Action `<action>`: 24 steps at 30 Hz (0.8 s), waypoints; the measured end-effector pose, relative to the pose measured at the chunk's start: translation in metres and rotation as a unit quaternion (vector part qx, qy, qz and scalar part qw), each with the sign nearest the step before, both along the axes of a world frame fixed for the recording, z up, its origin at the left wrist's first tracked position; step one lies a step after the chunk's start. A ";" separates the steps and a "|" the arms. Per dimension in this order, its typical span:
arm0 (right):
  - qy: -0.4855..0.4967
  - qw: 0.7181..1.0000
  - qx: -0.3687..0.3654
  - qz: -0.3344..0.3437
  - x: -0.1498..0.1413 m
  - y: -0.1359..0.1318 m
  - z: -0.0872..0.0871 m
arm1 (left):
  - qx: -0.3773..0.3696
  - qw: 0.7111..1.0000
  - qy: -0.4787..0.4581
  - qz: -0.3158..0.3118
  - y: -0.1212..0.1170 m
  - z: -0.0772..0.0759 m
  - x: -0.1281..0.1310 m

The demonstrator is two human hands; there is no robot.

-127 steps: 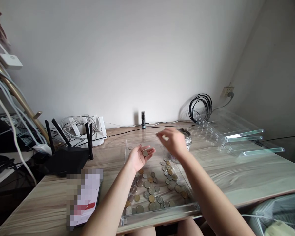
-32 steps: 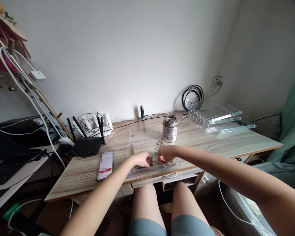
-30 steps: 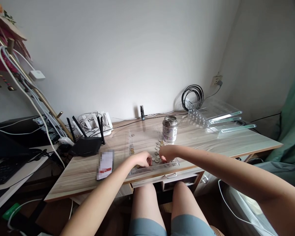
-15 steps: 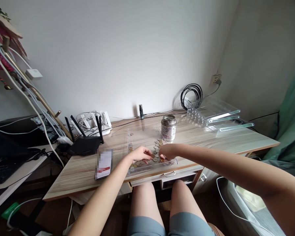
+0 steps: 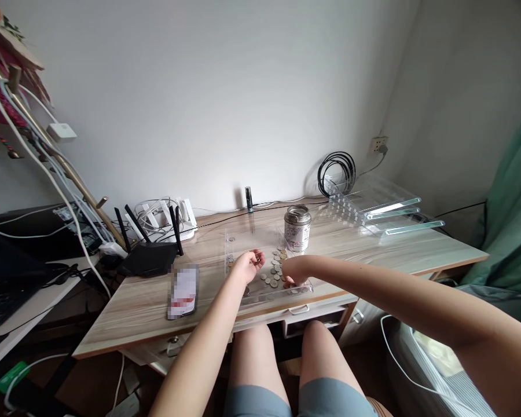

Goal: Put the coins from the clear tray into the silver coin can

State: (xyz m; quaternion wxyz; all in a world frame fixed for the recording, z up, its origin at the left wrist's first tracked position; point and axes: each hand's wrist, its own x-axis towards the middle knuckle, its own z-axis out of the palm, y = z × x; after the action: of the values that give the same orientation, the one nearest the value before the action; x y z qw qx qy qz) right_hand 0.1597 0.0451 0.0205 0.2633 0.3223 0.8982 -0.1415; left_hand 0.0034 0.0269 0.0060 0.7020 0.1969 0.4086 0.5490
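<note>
Several coins (image 5: 274,284), silver and brassy, lie spread in a shallow clear plastic tray (image 5: 264,296) near the desk's front edge. My left hand (image 5: 249,267) is raised a little over the tray's middle, palm turned partly up. Its fingers are curled in towards the thumb, and what they hold, if anything, is too small to name. Down among the coins at the tray's right side is my right hand (image 5: 297,270), its fingers bent and drawn together; the wrist hides most of them. Behind it stands a round patterned tin (image 5: 297,233) with a slot in its metal lid.
A phone (image 5: 184,291) lies left of the tray. Behind it are a black router (image 5: 150,258) and a white router (image 5: 180,229) with cables. A small dark bottle (image 5: 249,198) stands by the wall. Clear stacked trays (image 5: 386,211) and a black cable coil (image 5: 336,174) occupy the right.
My left hand has lifted from the coins, and its spread fingers have curled up. My right hand has stayed at the tray's right side, with only a slight shift.
</note>
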 end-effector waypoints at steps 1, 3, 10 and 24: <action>-0.009 1.000 -0.014 -0.004 -0.001 0.002 -0.001 | -0.007 1.000 -0.005 0.006 0.001 -0.002 0.001; -0.030 0.998 -0.045 -0.016 -0.003 0.007 -0.003 | -0.016 1.000 -0.018 0.014 0.001 -0.007 0.002; -0.102 0.986 -0.119 -0.059 -0.008 0.019 -0.007 | -0.040 0.998 -0.057 0.009 -0.004 -0.016 0.008; -0.080 0.986 -0.129 -0.074 -0.004 0.002 0.014 | -0.050 0.993 -0.107 -0.012 -0.009 -0.022 0.017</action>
State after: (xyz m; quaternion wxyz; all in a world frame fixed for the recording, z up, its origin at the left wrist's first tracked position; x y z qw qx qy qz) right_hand 0.1555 0.0474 0.0349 0.3623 0.3615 0.8222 -0.2489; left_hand 0.0201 0.0184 -0.0157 0.7576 0.1063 0.3556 0.5369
